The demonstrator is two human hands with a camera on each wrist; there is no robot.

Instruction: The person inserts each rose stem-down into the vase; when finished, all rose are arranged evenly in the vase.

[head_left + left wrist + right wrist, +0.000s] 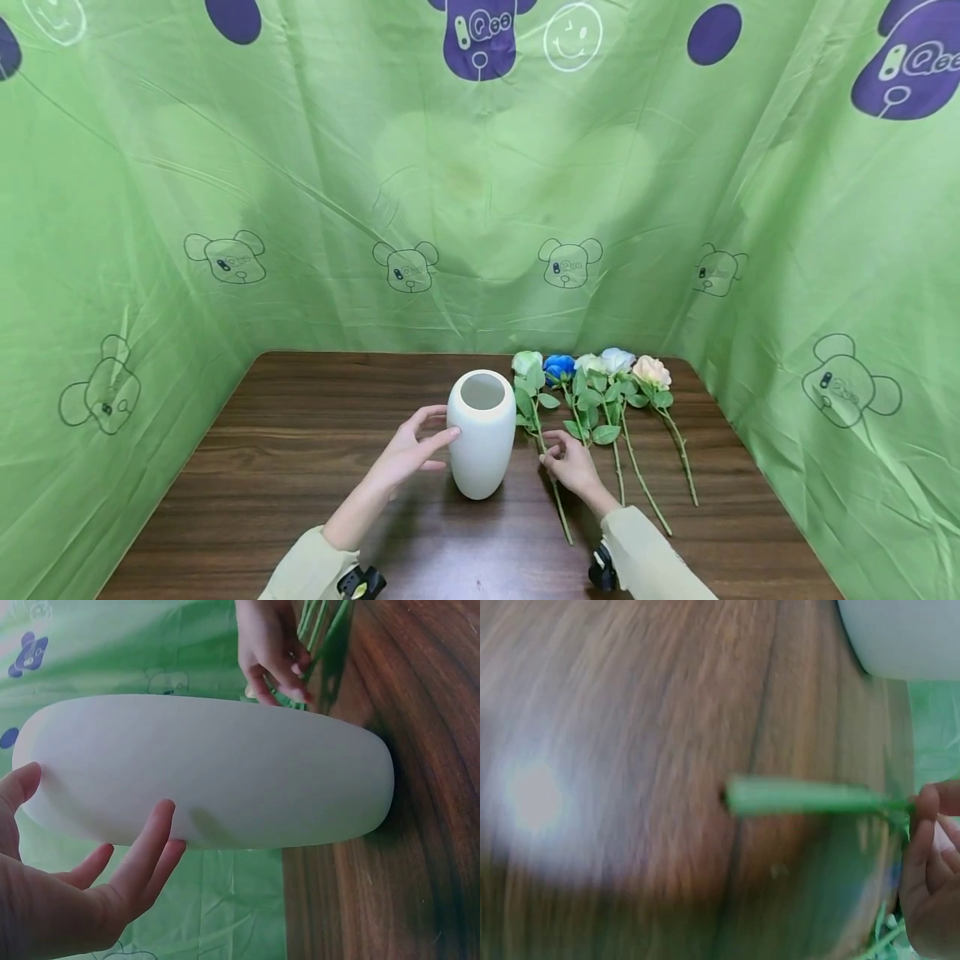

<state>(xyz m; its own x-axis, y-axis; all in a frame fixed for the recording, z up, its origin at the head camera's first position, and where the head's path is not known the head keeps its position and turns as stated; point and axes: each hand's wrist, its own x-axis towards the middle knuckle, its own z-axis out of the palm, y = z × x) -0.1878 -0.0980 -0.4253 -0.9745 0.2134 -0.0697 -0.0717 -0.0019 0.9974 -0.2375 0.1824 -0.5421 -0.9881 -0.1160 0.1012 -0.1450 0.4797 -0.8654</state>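
Note:
A white vase (481,450) stands upright on the table. My left hand (411,450) is at its left side, fingers spread and only loosely bent; in the left wrist view the fingertips (161,814) are at the vase wall, and whether they all touch is hard to tell. To the right of the vase, my right hand (573,467) pinches the stem of the leftmost rose, a pale green-white one (527,363). In the right wrist view that stem (802,796) points its cut end toward the camera, held between thumb and fingers.
Right of the held stem lie a blue rose (559,368), a whitish rose (590,364), a pale blue rose (617,360) and a peach rose (652,372), their stems toward the front. Green printed cloth (480,308) hangs around the brown wooden table (300,450).

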